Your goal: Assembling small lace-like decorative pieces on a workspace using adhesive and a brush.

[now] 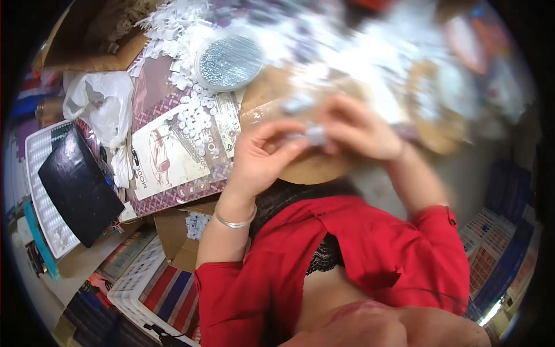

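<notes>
Head view — pinching a blurred pale piece [315, 134] between left hand [263, 151] and right hand [363, 130], close together above a round brown board [312, 172], seemingly midway through it, with loose white parts [176, 29] left heaped beside a tub of metal pins [229, 58] — cannot tell any finished count.

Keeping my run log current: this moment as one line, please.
left hand: pinching pale part | right hand: at same part, grip blurred | beneath: brown board | beyond left hand: tub
</notes>
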Motion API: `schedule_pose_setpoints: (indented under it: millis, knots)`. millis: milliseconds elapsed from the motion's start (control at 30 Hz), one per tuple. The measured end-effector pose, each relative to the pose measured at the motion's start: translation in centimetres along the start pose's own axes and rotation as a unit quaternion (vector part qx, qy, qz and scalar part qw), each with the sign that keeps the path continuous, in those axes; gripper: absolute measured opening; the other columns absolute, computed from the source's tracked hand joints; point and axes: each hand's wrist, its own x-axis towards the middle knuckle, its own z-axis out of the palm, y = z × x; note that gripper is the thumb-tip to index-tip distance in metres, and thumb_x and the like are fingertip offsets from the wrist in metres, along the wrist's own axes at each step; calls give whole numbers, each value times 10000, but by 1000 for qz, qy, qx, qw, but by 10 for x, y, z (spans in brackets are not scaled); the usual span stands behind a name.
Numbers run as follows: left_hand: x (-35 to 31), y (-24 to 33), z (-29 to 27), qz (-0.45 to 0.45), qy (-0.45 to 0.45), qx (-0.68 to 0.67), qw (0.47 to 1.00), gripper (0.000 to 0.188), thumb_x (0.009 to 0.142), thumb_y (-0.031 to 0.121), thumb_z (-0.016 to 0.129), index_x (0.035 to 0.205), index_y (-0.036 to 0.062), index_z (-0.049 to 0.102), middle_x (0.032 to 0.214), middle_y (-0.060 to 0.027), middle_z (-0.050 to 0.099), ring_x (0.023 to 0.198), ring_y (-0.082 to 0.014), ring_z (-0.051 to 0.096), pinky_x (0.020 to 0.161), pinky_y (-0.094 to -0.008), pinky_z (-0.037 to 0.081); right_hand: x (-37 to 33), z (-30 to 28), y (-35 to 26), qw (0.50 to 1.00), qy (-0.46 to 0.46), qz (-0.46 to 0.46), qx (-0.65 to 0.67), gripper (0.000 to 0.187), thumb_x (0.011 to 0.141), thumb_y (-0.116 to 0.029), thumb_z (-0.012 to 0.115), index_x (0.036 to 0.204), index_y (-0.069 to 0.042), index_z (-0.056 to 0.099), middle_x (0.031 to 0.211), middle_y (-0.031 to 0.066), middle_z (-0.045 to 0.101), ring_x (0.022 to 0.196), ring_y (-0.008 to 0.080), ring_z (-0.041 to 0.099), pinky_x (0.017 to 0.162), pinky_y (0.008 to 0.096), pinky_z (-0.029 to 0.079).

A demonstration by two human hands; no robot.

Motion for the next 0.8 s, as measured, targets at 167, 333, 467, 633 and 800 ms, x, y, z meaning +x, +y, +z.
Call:
schedule_pose_setpoints:
  millis: [167,333,467,633,800]
  knots:
    - [-4,-9,-1,-45,28,-31,998,312,858,-16,729,1156,-49,641,1024,-113,701,849,-123,681,771,-234,564,15,-3,14,862,52,-258,-432,303,816,-190,748,1083,-91,644,889,119,624,821,312,643,720,386,529]
    - [32,-15,-10,163,96,488,852,310,791,33,766,1094,11,708,962,-84,677,847,-189,672,753,-297,539,53,-32,20,818,83,-268,-502,293,777,-158,760,1040,-69,668,957,113,607,908,311,612,775,382,517]
    - [43,-16,-11,222,56,594,771,229,798,75,750,1019,16,737,912,-123,682,803,-280,655,710,-349,518,50,-38,23,872,94,-206,-434,288,795,-138,760,1058,-51,681,934,132,631,856,320,634,762,381,524]
    - [47,-18,-9,226,42,586,777,254,779,72,763,1027,26,733,920,-122,684,824,-284,660,743,-353,523,47,-35,20,872,107,-177,-444,221,799,-125,753,995,-34,702,916,158,646,853,336,643,761,389,526]
    - [50,-16,-6,221,37,559,799,265,750,50,771,1007,25,710,908,-126,675,821,-270,663,738,-346,530,51,-31,5,854,74,-130,-498,224,777,-158,755,941,-28,677,923,176,623,896,377,629,788,435,513]
